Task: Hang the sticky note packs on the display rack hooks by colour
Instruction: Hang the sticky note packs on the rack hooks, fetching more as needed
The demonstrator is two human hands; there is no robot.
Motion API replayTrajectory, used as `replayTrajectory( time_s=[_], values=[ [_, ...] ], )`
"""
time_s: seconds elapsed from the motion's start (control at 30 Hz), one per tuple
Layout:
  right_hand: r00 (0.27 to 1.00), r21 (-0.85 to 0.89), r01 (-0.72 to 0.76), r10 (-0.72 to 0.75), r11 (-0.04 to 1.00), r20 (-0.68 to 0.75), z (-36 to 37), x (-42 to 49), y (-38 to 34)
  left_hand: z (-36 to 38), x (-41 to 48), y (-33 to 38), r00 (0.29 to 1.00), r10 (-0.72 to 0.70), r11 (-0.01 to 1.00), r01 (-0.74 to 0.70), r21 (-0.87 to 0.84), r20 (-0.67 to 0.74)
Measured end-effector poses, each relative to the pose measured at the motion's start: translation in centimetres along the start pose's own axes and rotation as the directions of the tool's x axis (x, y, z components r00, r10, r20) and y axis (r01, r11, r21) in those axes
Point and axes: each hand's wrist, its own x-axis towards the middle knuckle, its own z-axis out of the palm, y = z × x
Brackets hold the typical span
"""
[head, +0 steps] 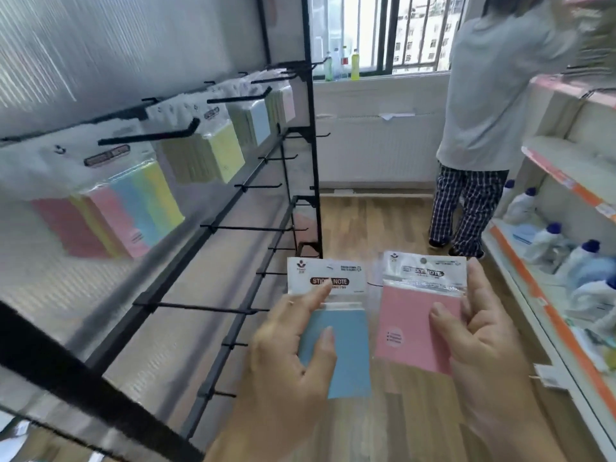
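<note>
My left hand (293, 348) holds a blue sticky note pack (346, 348) low in the middle of the view, thumb across its face. Beside it my right hand (480, 331) grips a pink sticky note pack (413, 321) with the thumb on its front. The black display rack (213, 228) runs along the left. On its top row of hooks hang a multicolour pack (133, 208), yellow packs (216, 155), blue packs (256, 123) and pink packs (286, 101). The lower hooks (253, 228) are bare.
A person in a grey top and checked trousers (493, 128) stands at the right, back turned, by a shelf unit (546, 295) with white bottles (546, 241). Bottles (355, 63) stand on the windowsill. Wooden floor (373, 225) lies between rack and shelves.
</note>
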Motion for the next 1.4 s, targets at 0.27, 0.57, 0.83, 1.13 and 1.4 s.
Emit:
replayTrajectory(
  time_s=[0.27,0.57,0.83,1.13,1.4],
  values=[
    [0.987,-0.038,0.014,-0.008,0.999,0.159,-2.1,18.7,-0.9,9.7,13.4,-1.0,0.982,-0.109,0.994,0.111,0.003,-0.152],
    [0.903,-0.123,0.028,0.028,0.992,0.430,0.2,35.5,-2.0,12.5,26.5,-2.7,0.917,-0.170,0.979,0.198,0.041,-0.362],
    [0.815,-0.076,0.078,-0.020,0.994,0.579,7.6,45.9,-0.4,12.9,34.9,-5.3,0.844,-0.040,0.985,0.123,0.120,-0.534],
    [0.678,0.086,0.198,-0.200,0.976,0.708,15.6,53.0,-1.6,11.5,40.1,-7.2,0.765,0.090,0.906,0.204,0.372,-0.638],
    [0.590,0.234,0.230,-0.327,0.945,0.738,19.3,56.1,-2.0,12.0,40.8,-7.8,0.700,0.033,0.781,0.427,0.456,-0.713]
  ],
)
